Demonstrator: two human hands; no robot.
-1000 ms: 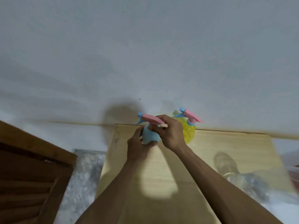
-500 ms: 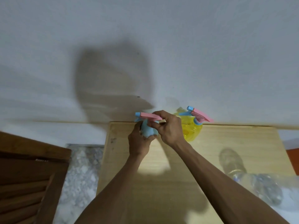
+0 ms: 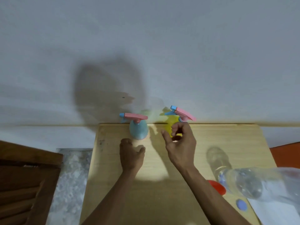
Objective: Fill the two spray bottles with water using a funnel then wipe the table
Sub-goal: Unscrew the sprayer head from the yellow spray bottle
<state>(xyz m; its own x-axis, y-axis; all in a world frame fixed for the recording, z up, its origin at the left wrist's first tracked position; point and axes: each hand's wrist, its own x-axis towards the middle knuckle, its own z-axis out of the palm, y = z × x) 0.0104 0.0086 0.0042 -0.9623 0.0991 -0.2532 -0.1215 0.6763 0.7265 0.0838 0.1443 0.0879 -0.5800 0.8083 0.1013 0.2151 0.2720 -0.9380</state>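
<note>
From my remote seat: wooden table (image 3: 219,143), then both hands — left hand (image 3: 131,157) and right hand (image 3: 180,146) loosely curled, holding nothing. Blue spray bottle (image 3: 138,130) and yellow spray bottle (image 3: 173,125) stand at the table's far edge.

Two spray bottles: blue (image 3: 139,131), yellow (image 3: 174,125); one clear bottle (image 3: 240,181); one blue cap (image 3: 241,204); one red item (image 3: 216,186), possibly a funnel.

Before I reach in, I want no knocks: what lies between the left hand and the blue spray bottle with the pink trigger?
Nothing: the head view shows only bare wooden table between the left hand and blue spray bottle.
</note>
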